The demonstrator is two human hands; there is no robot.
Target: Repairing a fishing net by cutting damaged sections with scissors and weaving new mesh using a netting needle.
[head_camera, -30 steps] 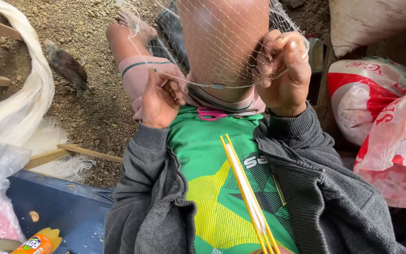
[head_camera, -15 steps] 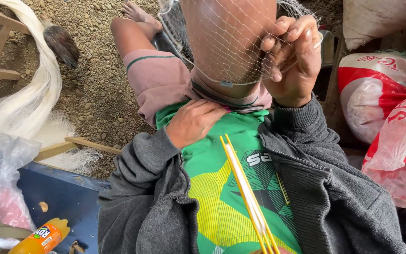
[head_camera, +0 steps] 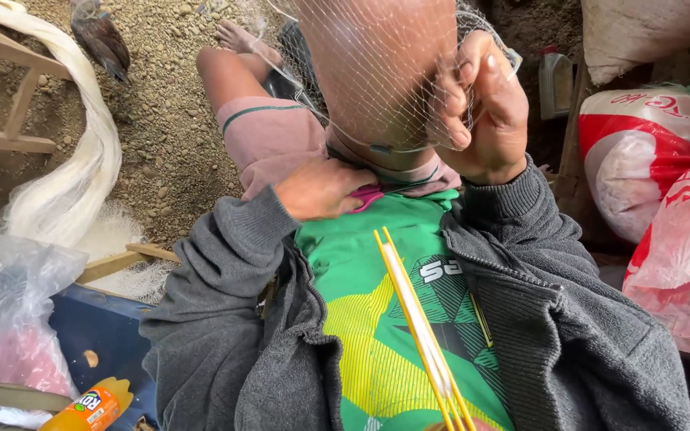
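A fine pale fishing net point(head_camera: 385, 72) is draped over my raised knee at the top centre. My right hand point(head_camera: 485, 112) pinches a bunch of this net beside the knee, fingers closed on the mesh. My left hand point(head_camera: 321, 190) lies low against my lap where the green shirt point(head_camera: 361, 319) meets the pink shorts point(head_camera: 269, 136). Its fingertips are tucked at a small magenta piece point(head_camera: 369, 195), and what they grip is hidden. A long yellow netting needle point(head_camera: 417, 327) wound with white line rests slanted on the shirt, untouched.
Gravel ground lies to the left, with a dark bird point(head_camera: 101, 36), a wooden frame point(head_camera: 9, 104) and a thick white fibre bundle point(head_camera: 81, 160). Red-and-white sacks point(head_camera: 640, 160) crowd the right. An orange bottle point(head_camera: 89, 409), a plastic bag point(head_camera: 9, 335) and a blue surface point(head_camera: 97, 335) sit lower left.
My left hand let go of the net and dropped from beside the knee down to my lap. The right hand kept its hold on the net. The bird walked further away.
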